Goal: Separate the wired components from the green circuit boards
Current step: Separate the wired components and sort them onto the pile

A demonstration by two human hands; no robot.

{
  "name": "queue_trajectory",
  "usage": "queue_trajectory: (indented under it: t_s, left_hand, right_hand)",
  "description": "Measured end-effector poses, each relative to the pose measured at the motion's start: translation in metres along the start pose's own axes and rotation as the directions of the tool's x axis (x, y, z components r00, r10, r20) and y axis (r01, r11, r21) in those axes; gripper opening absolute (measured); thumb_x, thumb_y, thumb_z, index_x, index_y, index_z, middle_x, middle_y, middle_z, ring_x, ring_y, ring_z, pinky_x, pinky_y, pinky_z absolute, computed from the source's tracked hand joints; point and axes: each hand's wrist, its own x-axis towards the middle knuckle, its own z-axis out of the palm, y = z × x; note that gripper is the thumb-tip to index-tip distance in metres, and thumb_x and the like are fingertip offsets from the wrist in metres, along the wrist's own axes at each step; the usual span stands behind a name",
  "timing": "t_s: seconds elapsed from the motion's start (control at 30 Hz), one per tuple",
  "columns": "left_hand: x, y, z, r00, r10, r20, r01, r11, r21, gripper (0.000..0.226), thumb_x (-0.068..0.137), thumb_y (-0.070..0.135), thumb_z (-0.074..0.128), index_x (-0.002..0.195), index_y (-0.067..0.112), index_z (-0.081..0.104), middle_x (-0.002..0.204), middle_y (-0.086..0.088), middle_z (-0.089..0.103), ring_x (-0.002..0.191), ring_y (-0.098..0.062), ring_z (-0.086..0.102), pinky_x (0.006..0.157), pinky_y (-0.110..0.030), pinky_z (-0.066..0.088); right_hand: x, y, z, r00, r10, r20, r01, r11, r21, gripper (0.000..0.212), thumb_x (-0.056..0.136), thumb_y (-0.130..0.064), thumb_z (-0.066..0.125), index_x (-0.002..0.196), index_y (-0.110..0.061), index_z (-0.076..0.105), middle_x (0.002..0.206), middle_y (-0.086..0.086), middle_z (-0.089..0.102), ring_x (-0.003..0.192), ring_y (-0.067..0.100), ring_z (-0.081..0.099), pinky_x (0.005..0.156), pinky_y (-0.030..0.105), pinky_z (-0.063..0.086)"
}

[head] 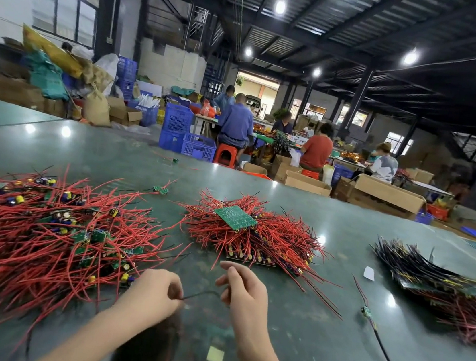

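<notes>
My left hand [154, 293] and my right hand [242, 290] hover low over the green table [314, 354], each pinching an end of a thin black wire [202, 293] that arcs between them. To the left lies a loose heap of red-wired small boards [44, 231] with blue and yellow capacitors. Straight ahead sits a stack of green circuit boards bristling with red wires [254, 236], one green panel [236, 217] lying on top. A dark-wired stack of boards [435, 276] lies at the right.
A single small board on a long black wire [367, 311] lies right of my right hand. A white paper scrap [369, 273] and a yellow one [215, 355] rest on the table. Beyond its far edge are blue crates [188, 135], cardboard boxes [388, 194] and seated people [316, 151].
</notes>
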Motion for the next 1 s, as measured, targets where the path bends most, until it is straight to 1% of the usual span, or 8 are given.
queue_trajectory:
  t_s: [0.1, 0.17, 0.27, 0.37, 0.43, 0.53, 0.8, 1.0]
  left_hand:
    - [0.000, -0.004, 0.002, 0.993, -0.104, -0.051, 0.070, 0.888, -0.455, 0.011, 0.078, 0.019, 0.074, 0.071, 0.023, 0.067, 0.067, 0.008, 0.066, 0.066, -0.007, 0.059, 0.060, -0.014, 0.044]
    - [-0.003, -0.003, 0.005, 0.984, -0.165, 0.067, 0.150, 0.566, -0.811, 0.008, 0.079, 0.006, 0.073, 0.085, 0.009, 0.068, 0.076, -0.005, 0.068, 0.066, -0.013, 0.062, 0.053, -0.019, 0.051]
    - [-0.005, -0.002, 0.009, 0.965, -0.174, 0.194, 0.228, 0.204, -0.952, 0.020, 0.079, 0.000, 0.069, 0.097, -0.001, 0.061, 0.082, -0.011, 0.066, 0.067, -0.015, 0.062, 0.053, -0.022, 0.055]
    - [-0.005, 0.001, 0.010, 0.968, -0.118, 0.221, 0.228, 0.048, -0.972, 0.023, 0.075, -0.002, 0.068, 0.097, -0.001, 0.059, 0.079, -0.011, 0.065, 0.065, -0.015, 0.061, 0.054, -0.022, 0.056]
    - [-0.006, 0.002, 0.011, 0.968, -0.088, 0.234, 0.237, 0.023, -0.971, 0.026, 0.069, 0.000, 0.070, 0.093, -0.001, 0.061, 0.076, -0.010, 0.067, 0.063, -0.014, 0.062, 0.055, -0.022, 0.056]
    - [-0.008, 0.003, 0.014, 0.967, -0.038, 0.251, 0.253, 0.061, -0.966, 0.032, 0.061, 0.006, 0.074, 0.090, -0.002, 0.065, 0.074, -0.010, 0.069, 0.063, -0.013, 0.065, 0.058, -0.021, 0.055]
    - [-0.011, 0.005, 0.016, 0.980, -0.092, 0.176, 0.181, 0.041, -0.983, 0.028, 0.057, 0.003, 0.073, 0.084, 0.001, 0.070, 0.078, -0.011, 0.071, 0.070, -0.015, 0.065, 0.064, -0.020, 0.053]
    - [-0.014, 0.002, 0.018, 0.979, -0.113, 0.172, 0.190, 0.175, -0.966, 0.007, 0.069, 0.002, 0.073, 0.072, 0.008, 0.075, 0.076, -0.011, 0.073, 0.073, -0.017, 0.066, 0.068, -0.023, 0.052]
  right_hand:
    - [-0.001, -0.005, -0.004, 0.983, -0.118, -0.144, 0.122, 0.992, 0.019, 0.024, 0.093, -0.003, 0.050, 0.088, -0.015, 0.070, 0.067, -0.002, 0.066, 0.056, 0.006, 0.052, 0.057, 0.015, 0.042]
    - [0.000, -0.006, -0.009, 0.940, -0.202, -0.274, 0.203, 0.979, -0.023, 0.026, 0.092, -0.001, 0.051, 0.090, -0.019, 0.069, 0.080, -0.002, 0.069, 0.067, 0.005, 0.057, 0.065, 0.015, 0.044]
    - [0.008, -0.008, -0.018, 0.929, -0.115, -0.351, 0.162, 0.981, 0.108, 0.031, 0.092, 0.004, 0.045, 0.095, -0.017, 0.068, 0.080, -0.003, 0.067, 0.065, 0.002, 0.055, 0.061, 0.012, 0.043]
    - [0.013, -0.007, -0.020, 0.989, 0.090, -0.115, -0.073, 0.987, 0.144, 0.030, 0.088, 0.009, 0.048, 0.096, -0.011, 0.069, 0.075, -0.001, 0.066, 0.058, 0.008, 0.051, 0.057, 0.016, 0.042]
    - [0.010, -0.004, -0.014, 0.992, 0.073, 0.101, -0.070, 0.997, -0.040, 0.030, 0.085, 0.011, 0.051, 0.098, -0.009, 0.070, 0.079, -0.004, 0.068, 0.059, 0.002, 0.054, 0.060, 0.013, 0.043]
    - [-0.001, -0.004, -0.003, 0.960, -0.014, 0.281, 0.042, 0.995, -0.094, 0.023, 0.085, 0.004, 0.060, 0.098, -0.011, 0.071, 0.087, -0.004, 0.070, 0.073, -0.002, 0.061, 0.071, 0.014, 0.046]
    - [-0.006, -0.003, 0.002, 0.905, -0.285, 0.314, 0.379, 0.877, -0.296, 0.016, 0.080, -0.005, 0.071, 0.089, -0.017, 0.074, 0.083, -0.005, 0.065, 0.079, -0.001, 0.060, 0.069, 0.011, 0.043]
    - [-0.009, -0.001, 0.005, 0.900, -0.345, 0.268, 0.421, 0.847, -0.323, 0.018, 0.075, -0.006, 0.074, 0.073, -0.023, 0.073, 0.074, -0.008, 0.068, 0.075, 0.003, 0.063, 0.069, 0.015, 0.047]
